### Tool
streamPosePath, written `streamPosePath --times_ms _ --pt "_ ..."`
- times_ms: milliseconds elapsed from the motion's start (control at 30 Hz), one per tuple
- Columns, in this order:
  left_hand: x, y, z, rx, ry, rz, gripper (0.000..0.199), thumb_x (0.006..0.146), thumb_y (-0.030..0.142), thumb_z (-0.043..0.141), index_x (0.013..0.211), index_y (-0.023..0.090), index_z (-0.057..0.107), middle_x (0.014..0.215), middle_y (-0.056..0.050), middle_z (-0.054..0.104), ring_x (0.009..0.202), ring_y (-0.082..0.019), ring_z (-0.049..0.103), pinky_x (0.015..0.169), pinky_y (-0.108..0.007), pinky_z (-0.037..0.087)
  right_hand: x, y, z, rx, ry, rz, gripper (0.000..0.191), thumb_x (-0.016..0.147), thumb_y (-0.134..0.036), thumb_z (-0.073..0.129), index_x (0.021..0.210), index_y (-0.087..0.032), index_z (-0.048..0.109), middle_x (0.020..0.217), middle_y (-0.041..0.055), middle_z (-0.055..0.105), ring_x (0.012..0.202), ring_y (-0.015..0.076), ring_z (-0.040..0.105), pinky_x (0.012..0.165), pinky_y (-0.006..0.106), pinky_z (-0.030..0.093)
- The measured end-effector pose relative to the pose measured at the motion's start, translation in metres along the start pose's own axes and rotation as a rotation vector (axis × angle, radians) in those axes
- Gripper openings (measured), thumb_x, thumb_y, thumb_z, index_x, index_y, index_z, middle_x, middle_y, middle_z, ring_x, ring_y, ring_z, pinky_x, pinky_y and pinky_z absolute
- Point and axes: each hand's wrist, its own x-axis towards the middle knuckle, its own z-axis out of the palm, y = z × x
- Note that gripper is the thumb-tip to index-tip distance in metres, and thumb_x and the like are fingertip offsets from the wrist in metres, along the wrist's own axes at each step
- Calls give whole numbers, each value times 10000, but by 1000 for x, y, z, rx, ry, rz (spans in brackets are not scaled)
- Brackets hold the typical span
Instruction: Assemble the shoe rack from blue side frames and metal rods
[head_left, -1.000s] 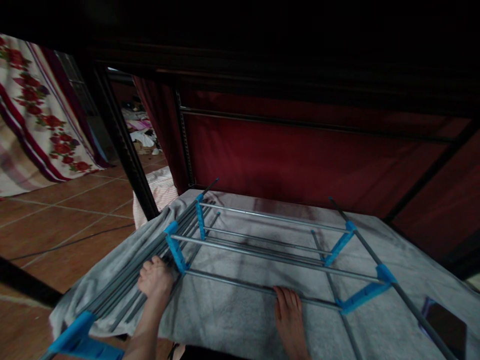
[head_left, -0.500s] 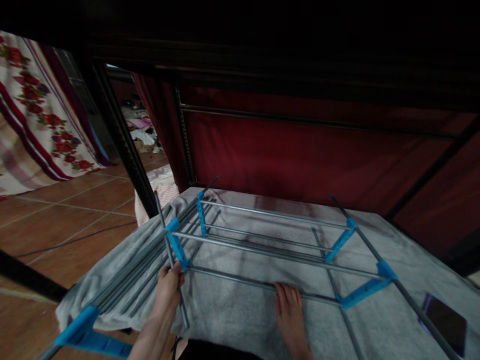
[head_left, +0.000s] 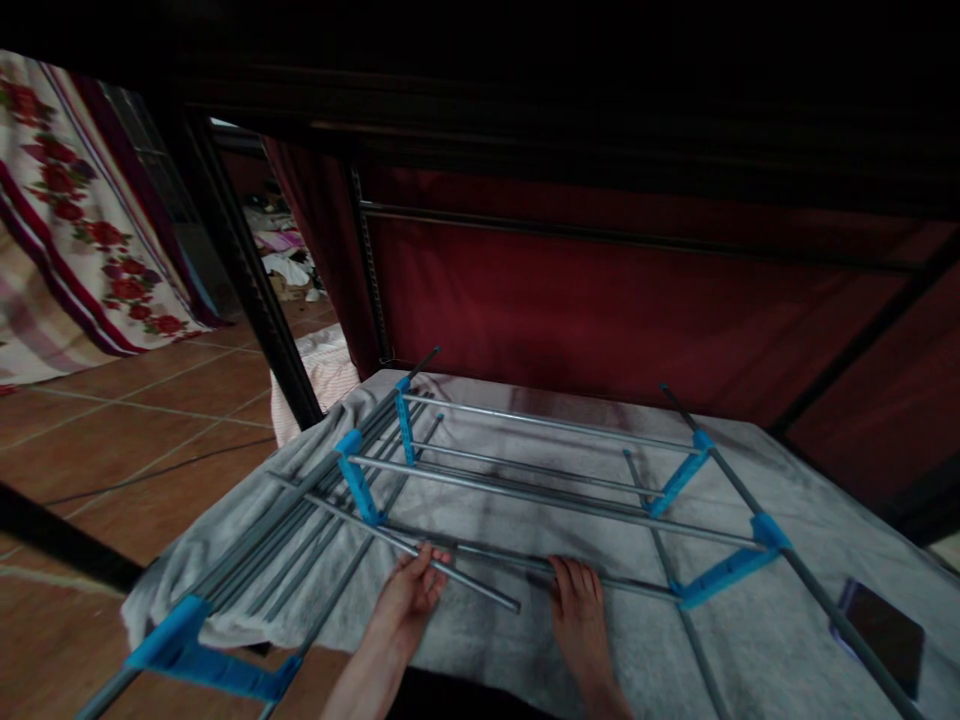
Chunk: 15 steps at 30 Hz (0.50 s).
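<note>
Brackets, blue, number five in your head view (head_left: 724, 577), four of them on the rack standing before you. Your left hand (head_left: 411, 588) pinches one loose tube (head_left: 481, 587); your right hand (head_left: 577, 600) bends its fingers over the near rail (head_left: 510, 556), its grip impossible to tell. Bundled tubes (head_left: 262, 545) on the left overlap too much to count. Half a second ago your tube pointed far; now it slants left to right. Grey blanket (head_left: 480, 635) lies beneath, red curtain (head_left: 562, 310) behind, tiled floor (head_left: 150, 430) left.
</note>
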Motion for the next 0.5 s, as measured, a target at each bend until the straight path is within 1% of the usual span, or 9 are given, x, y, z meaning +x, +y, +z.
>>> streamPosePath --times_ms 100,267,333,400,500 --pt "-5 -20 7 -25 -51 -61 148 797 48 651 799 165 561 796 -41 679 680 -134 678 610 -213 550 0 0 -2 47 -3 28 468 872 -111 428 1314 -232 524 1201 76 617 1128 262 534 1033 477 378" --pt "-4 -50 17 -20 -104 -111 172 785 -8 639 794 160 602 780 -36 684 703 -137 686 614 -214 565 1 -5 -10 207 12 108 562 818 -51 385 1320 -255 534 1300 63 576 1237 239 489 1040 465 409" --pt "-5 -57 21 2 -126 -115 195 765 -29 646 778 164 618 771 -23 682 716 -137 690 634 -210 573 0 -9 -15 291 29 169 577 807 -42 384 1311 -270 549 1317 57 564 1269 229 467 1056 466 402" --pt "-5 -60 25 27 -143 -117 215 756 -39 643 772 175 634 770 -5 682 719 -125 689 674 -208 583 -3 -14 -23 410 52 247 542 806 -64 424 1282 -274 574 1314 57 563 1270 226 470 1074 469 387" --pt "-4 -62 32 116 -165 -116 223 759 -30 637 757 193 644 778 13 683 749 -112 689 752 -213 589 -8 -22 -38 704 60 407 439 814 -149 532 1229 -268 610 1304 64 566 1247 242 493 1063 446 399"
